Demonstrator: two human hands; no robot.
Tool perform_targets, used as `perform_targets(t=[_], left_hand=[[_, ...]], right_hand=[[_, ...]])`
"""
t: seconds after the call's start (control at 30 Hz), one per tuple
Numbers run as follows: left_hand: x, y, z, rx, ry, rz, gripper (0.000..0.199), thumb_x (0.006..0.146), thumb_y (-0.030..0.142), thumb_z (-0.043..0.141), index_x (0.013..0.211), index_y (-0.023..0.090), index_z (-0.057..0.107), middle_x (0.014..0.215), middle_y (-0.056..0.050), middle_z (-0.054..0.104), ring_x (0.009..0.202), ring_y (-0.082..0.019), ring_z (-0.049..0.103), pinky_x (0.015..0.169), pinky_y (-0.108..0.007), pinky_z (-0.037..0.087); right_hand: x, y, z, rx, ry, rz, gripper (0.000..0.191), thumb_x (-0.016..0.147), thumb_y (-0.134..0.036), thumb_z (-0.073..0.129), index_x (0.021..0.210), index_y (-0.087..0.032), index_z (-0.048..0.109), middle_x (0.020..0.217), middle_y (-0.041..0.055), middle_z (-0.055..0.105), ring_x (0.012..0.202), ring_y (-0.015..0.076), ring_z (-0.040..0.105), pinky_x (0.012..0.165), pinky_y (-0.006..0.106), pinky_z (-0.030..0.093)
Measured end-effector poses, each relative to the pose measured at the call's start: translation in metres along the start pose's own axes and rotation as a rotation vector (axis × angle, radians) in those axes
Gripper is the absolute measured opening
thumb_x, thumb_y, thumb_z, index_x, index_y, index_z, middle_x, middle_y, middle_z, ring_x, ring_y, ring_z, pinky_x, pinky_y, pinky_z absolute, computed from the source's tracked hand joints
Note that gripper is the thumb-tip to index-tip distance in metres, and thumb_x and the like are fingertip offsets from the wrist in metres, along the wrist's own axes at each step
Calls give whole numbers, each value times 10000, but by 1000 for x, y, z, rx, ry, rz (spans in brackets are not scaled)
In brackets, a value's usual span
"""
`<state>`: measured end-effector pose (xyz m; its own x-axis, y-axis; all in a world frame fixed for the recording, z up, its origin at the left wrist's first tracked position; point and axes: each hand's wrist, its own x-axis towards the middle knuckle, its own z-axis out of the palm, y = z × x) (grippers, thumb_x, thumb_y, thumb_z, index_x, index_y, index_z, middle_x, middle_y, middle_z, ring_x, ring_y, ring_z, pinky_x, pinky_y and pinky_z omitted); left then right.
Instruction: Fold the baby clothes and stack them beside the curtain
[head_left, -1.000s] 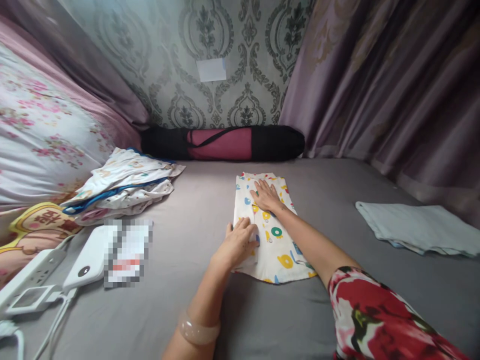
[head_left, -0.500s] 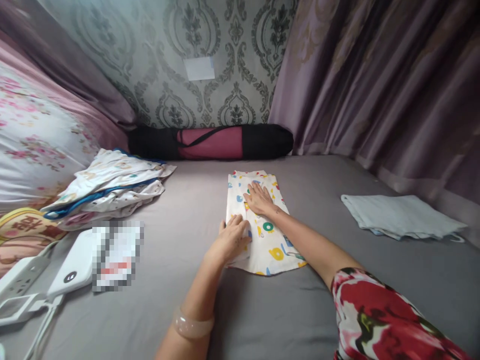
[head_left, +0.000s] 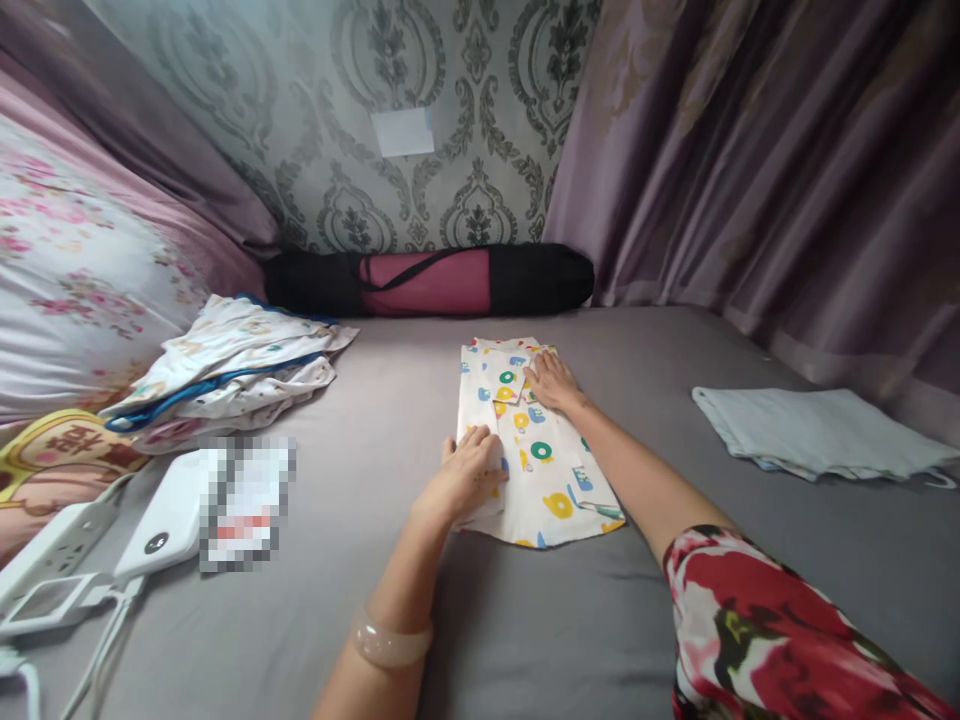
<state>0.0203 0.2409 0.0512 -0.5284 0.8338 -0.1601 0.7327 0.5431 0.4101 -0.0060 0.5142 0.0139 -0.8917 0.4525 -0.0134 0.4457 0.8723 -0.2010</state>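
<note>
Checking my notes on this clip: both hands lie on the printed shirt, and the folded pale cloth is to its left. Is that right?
Not quite: the head view shows the folded pale cloth to the right of the printed shirt. The left hand and right hand do lie on it.

At twelve o'clock: a long black and pink bag [head_left: 426, 283] lies near the patterned wall [head_left: 311, 120].
At ten o'clock: a pile of printed clothes [head_left: 225, 365], with blue edges.
At eight o'clock: a white power strip [head_left: 64, 550].
At two o'clock: a purple curtain [head_left: 697, 160] is hanging.
</note>
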Motion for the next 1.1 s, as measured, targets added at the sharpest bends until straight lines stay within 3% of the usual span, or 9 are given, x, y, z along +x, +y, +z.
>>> perform_targets(t=[0.23, 0.37, 0.5, 0.6, 0.7, 0.87, 1.1], left_hand=[[6, -9, 6, -27, 57, 31, 336, 926, 222, 383, 1244, 236, 489, 1466, -94, 431, 1404, -249, 330, 1142, -575, 221], [7, -9, 4, -84, 94, 29, 379, 892, 140, 346, 1228, 220, 502, 1417, -86, 488, 1342, -224, 407, 1138, -581, 203], [5, -7, -2, -134, 92, 4, 388, 890, 149, 350, 1236, 205, 517, 1376, -97, 538, 1260, -219, 481, 1149, -544, 183], [5, -6, -5, -141, 94, -22, 407, 899, 156, 336, 1259, 206, 518, 1325, -87, 579, 1224, -208, 508, 1158, -502, 187], [6, -6, -8, -157, 118, -57, 420, 889, 154, 339, 1246, 227, 546, 1236, -58, 635, 1162, -201, 552, 1139, -451, 258], [7, -12, -13, -264, 185, -114, 446, 854, 145, 371, 1246, 209, 573, 1090, -69, 689, 1019, -217, 622, 952, -350, 455], [6, -19, -17, -344, 310, -171, 430, 850, 135, 382, 1211, 183, 611, 1201, -83, 670, 1127, -221, 594, 968, -332, 454]], right_hand=[[-10, 5, -14, 144, -85, -46, 740, 975, -522, 79, 1544, -56, 153, 1618, 129, 97, 1487, 242, 75, 1197, 415, 105], [-53, 1, -19, 111, -47, -149, 781, 966, -561, 90, 1547, -41, 119, 1620, 131, 57, 1489, 235, 17, 1204, 415, 43], [-102, -2, -16, 73, -83, -232, 810, 957, -593, 96, 1546, -37, 129, 1619, 130, 69, 1489, 224, 26, 1208, 399, 63], [-125, -2, -9, 18, -69, -243, 783, 967, -560, 111, 1537, -26, 168, 1614, 138, 98, 1488, 224, 56, 1209, 400, 68], [-132, -2, -2, -25, -37, -239, 735, 977, -517, 127, 1529, -42, 218, 1608, 132, 139, 1486, 220, 90, 1210, 406, 73], [-133, -3, -2, -17, -6, -252, 710, 986, -498, 145, 1522, -44, 248, 1603, 148, 163, 1482, 226, 121, 1205, 400, 109], [-157, -35, -8, 24, -18, -451, 688, 996, -520, 130, 1533, -108, 250, 1615, 107, 123, 1488, 219, 55, 1210, 425, 82]])
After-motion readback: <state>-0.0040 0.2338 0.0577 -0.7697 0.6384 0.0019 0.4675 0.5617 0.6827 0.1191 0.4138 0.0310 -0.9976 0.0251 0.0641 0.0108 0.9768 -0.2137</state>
